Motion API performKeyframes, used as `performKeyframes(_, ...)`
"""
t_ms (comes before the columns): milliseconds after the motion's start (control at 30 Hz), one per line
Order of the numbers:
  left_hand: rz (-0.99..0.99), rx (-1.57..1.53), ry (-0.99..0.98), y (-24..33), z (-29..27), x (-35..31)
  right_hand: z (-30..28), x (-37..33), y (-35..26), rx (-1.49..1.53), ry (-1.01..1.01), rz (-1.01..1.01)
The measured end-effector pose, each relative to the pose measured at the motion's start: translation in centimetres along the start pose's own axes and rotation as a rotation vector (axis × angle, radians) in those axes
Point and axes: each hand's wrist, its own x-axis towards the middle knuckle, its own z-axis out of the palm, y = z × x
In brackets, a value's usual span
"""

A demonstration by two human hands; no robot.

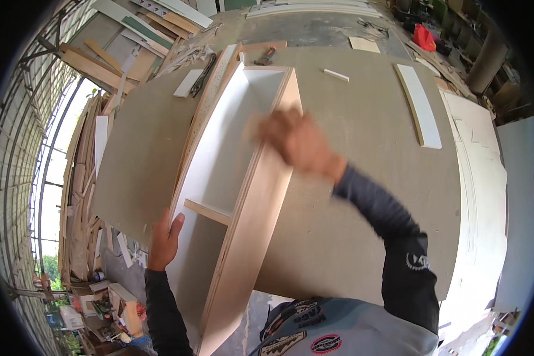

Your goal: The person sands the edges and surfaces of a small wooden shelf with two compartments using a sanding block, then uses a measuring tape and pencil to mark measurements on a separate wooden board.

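Observation:
A long open wooden box [261, 213], white inside with bare plywood edges, lies lengthwise before me. A crosspiece [207, 212] spans its inside in the nearer half. My left hand [165, 240] grips the box's left wall, thumb up along the edge and its other fingers partly hidden outside. Over the right wall's top edge, towards the far end, is my right hand [296, 142], smeared by motion. Its fingers look curled, and a tan blur shows beside them; what it holds I cannot make out.
The box rests on a large brown board [362, 196]. Farther off lie a hammer [267, 56], a small white strip [336, 75] and dark pliers-like tool [204, 74]. A white-faced panel strip [418, 107] lies at right. Scrap wood [80, 196] is piled at left.

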Motion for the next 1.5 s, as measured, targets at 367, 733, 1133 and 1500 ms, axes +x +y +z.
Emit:
performKeyframes(367,0.021,0.106,0.017,-0.7,-0.2,0.0,-1.7,0.5,-2.0,0.136,-0.080,-0.160)
performKeyframes(733,0.148,0.140,0.111,-0.7,0.2,-0.2,2.5,5.1,9.9,0.037,0.052,0.016)
performKeyframes(1133,0.014,0.094,0.019,-0.4,-0.4,-0.1,7.9,13.6,17.2,0.151,-0.106,0.008)
performKeyframes(1500,-0.057,0.160,-0.050,0.8,-0.1,0.1,-1.2,7.1,18.4,0.026,-0.145,0.101)
